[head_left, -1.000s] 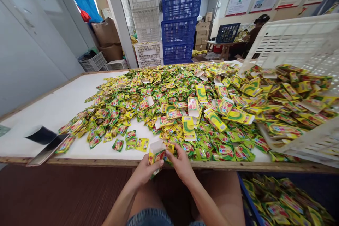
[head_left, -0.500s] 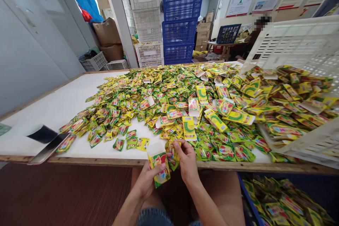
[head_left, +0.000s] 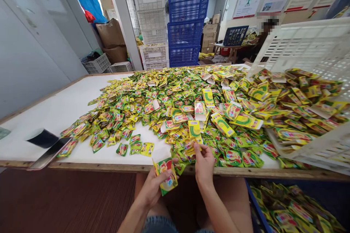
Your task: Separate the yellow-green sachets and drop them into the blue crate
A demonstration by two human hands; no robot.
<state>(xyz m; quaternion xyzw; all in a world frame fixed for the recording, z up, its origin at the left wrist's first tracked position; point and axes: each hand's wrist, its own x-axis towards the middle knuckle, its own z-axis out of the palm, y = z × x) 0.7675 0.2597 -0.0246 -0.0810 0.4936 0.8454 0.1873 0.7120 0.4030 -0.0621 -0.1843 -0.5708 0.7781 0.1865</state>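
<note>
My left hand (head_left: 154,184) is closed around a small yellow-green carton (head_left: 166,176) with a red fruit picture, its white top flap raised. Just to the right, over the table's front edge, my right hand (head_left: 204,162) pinches a small yellow packet (head_left: 191,147) between thumb and fingers. Green and yellow packets (head_left: 179,158) lie between the two hands. A heap of small wrapped packets (head_left: 175,91) spreads behind them. On its near right part lie several cartons, among them a yellow carton (head_left: 194,129) close beyond my right hand.
On the right a tipped white crate (head_left: 303,43) spills cartons onto the table (head_left: 68,96). A phone (head_left: 49,154) and a dark curved object (head_left: 42,138) lie at left. Below right stands a blue bin (head_left: 257,204) of cartons. Stacked blue crates (head_left: 184,32) and a seated person (head_left: 255,43) are behind.
My right hand has moved right, away from the carton and toward the heap, fingers still pinched. My left hand and its carton have shifted only slightly down and right.
</note>
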